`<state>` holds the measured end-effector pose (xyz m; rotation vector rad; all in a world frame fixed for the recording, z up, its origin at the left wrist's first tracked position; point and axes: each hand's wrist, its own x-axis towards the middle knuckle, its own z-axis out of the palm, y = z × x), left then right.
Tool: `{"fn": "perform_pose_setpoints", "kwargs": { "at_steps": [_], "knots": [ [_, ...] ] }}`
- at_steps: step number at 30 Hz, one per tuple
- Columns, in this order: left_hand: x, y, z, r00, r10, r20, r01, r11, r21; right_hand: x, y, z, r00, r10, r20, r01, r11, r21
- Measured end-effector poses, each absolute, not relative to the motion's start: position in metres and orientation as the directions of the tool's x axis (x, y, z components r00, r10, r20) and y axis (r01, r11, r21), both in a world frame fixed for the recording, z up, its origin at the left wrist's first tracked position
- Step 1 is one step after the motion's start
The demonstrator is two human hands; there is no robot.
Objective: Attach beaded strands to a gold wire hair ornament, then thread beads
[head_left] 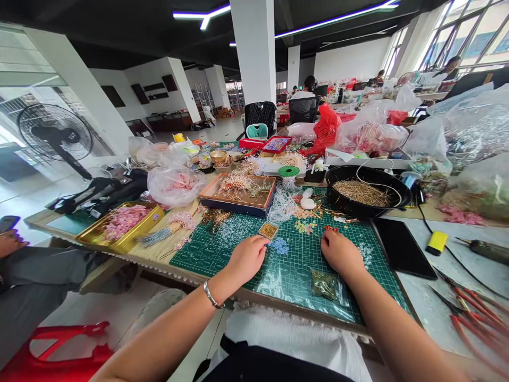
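Note:
My left hand [247, 259] rests on the green cutting mat [222, 253] with its fingers curled together. Just past its knuckles stands a small square box of gold beads [268, 230], and pale blue petal-like pieces [280, 245] lie beside the fingertips. Further right, my right hand [342, 252] is closed on the mat, knuckles up. A small red piece [331, 228] shows at its far side; whether the fingers grip it is hidden. What either hand pinches cannot be made out. Near the right wrist lies a clear bag of dark green bits [324, 284].
Beyond the hands are a tray of beaded ornaments [238, 191], a green-topped spool [288, 171] and a black basin of thin gold sticks [360, 192]. At right lie a black tablet [403, 248] and red-handled pliers [473, 307]. A gold tray of pink flowers [123, 225] sits left.

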<state>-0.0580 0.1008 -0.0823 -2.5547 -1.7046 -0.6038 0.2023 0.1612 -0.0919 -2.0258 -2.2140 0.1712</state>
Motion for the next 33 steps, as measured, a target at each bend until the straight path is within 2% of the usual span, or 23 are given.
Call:
{"fn": "perform_pose_setpoints", "kwargs": {
  "at_steps": [3,6,13,24,33],
  "knots": [
    [-0.060,0.100,-0.089,0.261,0.915,0.309,0.918,-0.334,0.213,0.202,0.160,-0.092,-0.087,0.996,0.027,0.980,0.091,-0.177],
    [-0.057,0.101,-0.096,0.261,0.918,0.299,0.923,-0.328,0.203,0.202,0.160,-0.092,-0.090,0.995,0.032,0.979,0.094,-0.179],
    [-0.033,0.107,-0.094,0.361,0.881,0.306,0.899,-0.416,0.137,0.202,0.159,-0.093,-0.093,0.995,0.042,0.980,0.099,-0.174],
    [-0.008,0.127,-0.091,0.533,0.807,0.255,0.845,-0.525,-0.104,0.204,0.160,-0.094,-0.104,0.993,0.048,0.978,0.111,-0.175],
    [-0.011,0.137,-0.095,0.677,0.715,0.172,0.736,-0.659,-0.158,0.204,0.161,-0.095,-0.111,0.993,0.043,0.978,0.117,-0.171]
  ]
}}
